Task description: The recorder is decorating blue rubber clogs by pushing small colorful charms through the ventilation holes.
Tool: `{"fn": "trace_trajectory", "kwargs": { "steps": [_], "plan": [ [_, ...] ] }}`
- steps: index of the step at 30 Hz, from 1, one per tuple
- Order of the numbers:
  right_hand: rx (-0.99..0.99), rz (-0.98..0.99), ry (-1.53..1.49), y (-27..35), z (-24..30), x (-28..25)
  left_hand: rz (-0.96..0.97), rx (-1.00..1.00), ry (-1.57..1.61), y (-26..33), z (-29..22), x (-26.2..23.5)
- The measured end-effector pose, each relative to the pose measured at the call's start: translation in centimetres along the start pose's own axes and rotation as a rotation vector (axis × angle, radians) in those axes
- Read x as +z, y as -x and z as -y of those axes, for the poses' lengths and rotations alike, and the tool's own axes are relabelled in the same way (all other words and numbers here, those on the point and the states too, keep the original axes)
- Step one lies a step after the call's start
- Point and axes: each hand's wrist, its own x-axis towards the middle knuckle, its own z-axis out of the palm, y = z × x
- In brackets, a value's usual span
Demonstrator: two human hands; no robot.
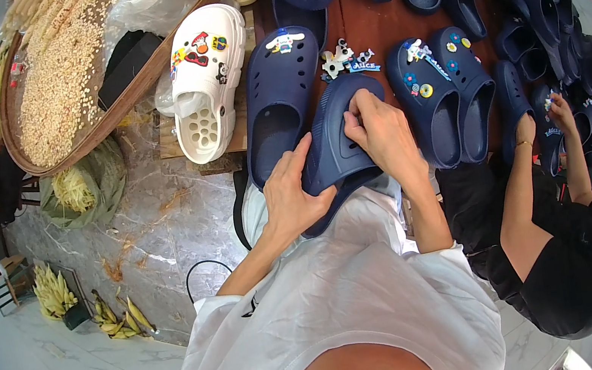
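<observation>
1. The right hand [380, 134] has its fingers [356, 116] pinched tight on the top of a dark blue clog [335, 141], near the clog's strap end.
2. The left hand [296, 196] holds the same clog from below. Its thumb lies along the clog's side and its fingers are curled under it.
3. The blue clog is held up against the person's white shirt [343, 293], just in front of the table [363, 22].
4. Just past the held clog lie small loose charms [344, 59] on the table.
5. To the left of the held clog sits another blue clog with a white charm [281, 95].
6. Further left of it is a white clog [207, 76] with bright charms on top.
7. To the right of the held clog stands a pair of blue clogs [443, 94] with many small charms.
8. Far left of the held clog is a big round basket [59, 82] full of pale grains.
9. To the right of the held clog, another person in black [559, 253] reaches for more blue clogs.
</observation>
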Motion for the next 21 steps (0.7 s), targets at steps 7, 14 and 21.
{"fn": "trace_trajectory", "kwargs": {
  "steps": [7, 14, 21],
  "plan": [
    [-0.078, 0.063, -0.141, -1.3, -1.8, -0.3, 0.005, -0.031, 0.024, -0.3, 0.2, -0.2],
    [0.332, -0.122, -0.338, -3.9, -5.0, 0.9, 0.009, -0.127, 0.131, 0.6, 0.7, -0.5],
    [0.138, -0.181, -0.094, -7.2, -10.4, 4.0, 0.120, -0.237, 0.189, 1.4, 0.6, -3.3]
  ]
}}
